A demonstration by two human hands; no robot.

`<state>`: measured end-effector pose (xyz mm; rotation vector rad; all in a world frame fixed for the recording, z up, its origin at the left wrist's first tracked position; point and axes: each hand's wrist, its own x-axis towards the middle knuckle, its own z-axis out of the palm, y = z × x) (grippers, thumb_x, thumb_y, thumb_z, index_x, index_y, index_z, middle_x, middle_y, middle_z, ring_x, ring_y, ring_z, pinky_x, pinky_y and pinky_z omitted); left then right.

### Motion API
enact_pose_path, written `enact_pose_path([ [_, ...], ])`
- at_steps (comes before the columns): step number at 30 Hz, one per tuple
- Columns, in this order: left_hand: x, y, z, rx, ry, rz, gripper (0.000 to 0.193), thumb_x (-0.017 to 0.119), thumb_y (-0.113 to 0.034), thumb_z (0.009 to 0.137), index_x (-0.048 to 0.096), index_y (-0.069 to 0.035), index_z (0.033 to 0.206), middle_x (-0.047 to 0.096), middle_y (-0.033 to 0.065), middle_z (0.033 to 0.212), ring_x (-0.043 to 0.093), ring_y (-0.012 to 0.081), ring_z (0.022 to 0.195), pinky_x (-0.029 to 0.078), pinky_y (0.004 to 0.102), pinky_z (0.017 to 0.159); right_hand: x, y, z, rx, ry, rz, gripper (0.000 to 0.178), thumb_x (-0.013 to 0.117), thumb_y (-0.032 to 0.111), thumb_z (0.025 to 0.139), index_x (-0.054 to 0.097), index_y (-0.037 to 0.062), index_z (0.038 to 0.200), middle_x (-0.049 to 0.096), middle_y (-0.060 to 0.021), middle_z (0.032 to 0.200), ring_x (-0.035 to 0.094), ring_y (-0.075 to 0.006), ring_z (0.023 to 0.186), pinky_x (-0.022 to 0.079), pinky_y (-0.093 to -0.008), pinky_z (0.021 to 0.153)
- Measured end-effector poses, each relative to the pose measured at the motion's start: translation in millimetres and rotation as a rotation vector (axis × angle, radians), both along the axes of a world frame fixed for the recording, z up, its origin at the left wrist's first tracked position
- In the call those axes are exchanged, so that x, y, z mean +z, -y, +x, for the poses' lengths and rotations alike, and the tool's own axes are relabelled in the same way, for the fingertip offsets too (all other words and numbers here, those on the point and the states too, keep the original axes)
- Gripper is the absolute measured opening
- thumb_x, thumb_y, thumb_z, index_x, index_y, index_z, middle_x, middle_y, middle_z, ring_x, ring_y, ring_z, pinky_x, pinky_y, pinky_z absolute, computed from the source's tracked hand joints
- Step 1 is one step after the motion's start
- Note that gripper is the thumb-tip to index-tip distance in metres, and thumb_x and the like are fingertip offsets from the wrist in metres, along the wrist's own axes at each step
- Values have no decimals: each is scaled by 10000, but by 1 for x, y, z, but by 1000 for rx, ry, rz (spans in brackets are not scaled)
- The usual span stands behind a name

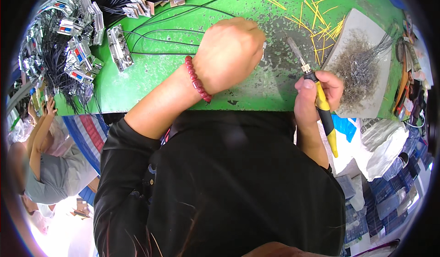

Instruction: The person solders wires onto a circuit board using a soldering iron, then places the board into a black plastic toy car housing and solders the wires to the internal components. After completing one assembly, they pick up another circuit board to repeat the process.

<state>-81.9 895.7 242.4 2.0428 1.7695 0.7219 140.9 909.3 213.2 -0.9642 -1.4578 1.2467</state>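
Note:
My right hand [318,92] is wrapped around the black and yellow handle of a soldering iron [323,103]. The iron's metal tip points up and left, over the worn patch of the green table [160,85]. My left hand [231,53], with a red bead bracelet [197,80] at the wrist, is curled palm-down on the table. Its fingertips are hidden. A sliver of something pale shows at its right edge, too small to name. Thin black cables [167,54] run from a silvery metal connector block [120,48] on the left and pass under this hand.
Bundles of black cables with metal connectors [82,57] heap at the left; more lie at the back. Thin yellow sticks [316,21] scatter at the right back. Beside them a grey board [382,57] carries wire clippings [357,69]. Another person [46,165] sits at far left.

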Motion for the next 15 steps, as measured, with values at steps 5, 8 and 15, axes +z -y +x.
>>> enact_pose_path([
  [5,6,1,-24,98,183,200,56,664,-70,764,642,-19,764,634,137,778,621,335,769,509,429,708,5,0,-4,33,-82,63,369,684,-50,854,496,12,1165,635,-81,894,588,-108,769,489,-239,716],
  [8,8,-3,-49,142,29,174,74,683,-73,757,640,-14,768,633,131,780,627,331,766,515,415,695,4,0,0,56,-64,52,362,688,-49,849,509,10,1158,647,-95,911,614,-122,809,502,-247,740],
  [15,16,6,-12,-82,109,75,140,718,-60,725,635,-29,835,629,110,846,621,317,820,509,399,712,3,0,7,75,-117,-33,308,676,118,865,515,4,1102,617,-115,873,612,-153,707,499,-261,670],
])
